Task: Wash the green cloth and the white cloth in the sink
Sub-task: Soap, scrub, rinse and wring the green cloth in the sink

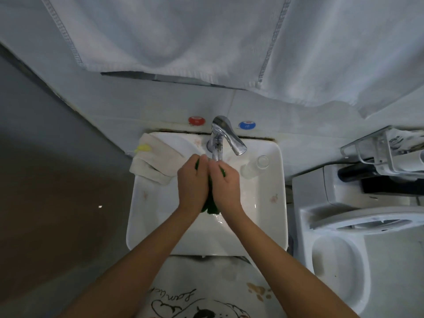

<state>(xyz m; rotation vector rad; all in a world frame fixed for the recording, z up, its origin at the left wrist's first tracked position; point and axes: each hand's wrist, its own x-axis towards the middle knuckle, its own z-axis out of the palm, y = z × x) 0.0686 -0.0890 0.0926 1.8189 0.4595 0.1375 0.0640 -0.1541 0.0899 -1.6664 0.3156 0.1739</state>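
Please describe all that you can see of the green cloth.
The green cloth is dark green and bunched, mostly hidden between the left hand and right hand, which grip it over the sink under the tap. Small bits show at the fingertips; a clump hangs below the palms.

Cloth (210, 204) between both hands over sink (146, 226), under faucet (226, 134); folded cloth (153, 160) on sink's left rim; glass (255, 166) on right.

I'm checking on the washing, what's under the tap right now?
Both hands, left hand and right hand, grip the green cloth under the tap, over the sink. The hands hide most of the cloth.
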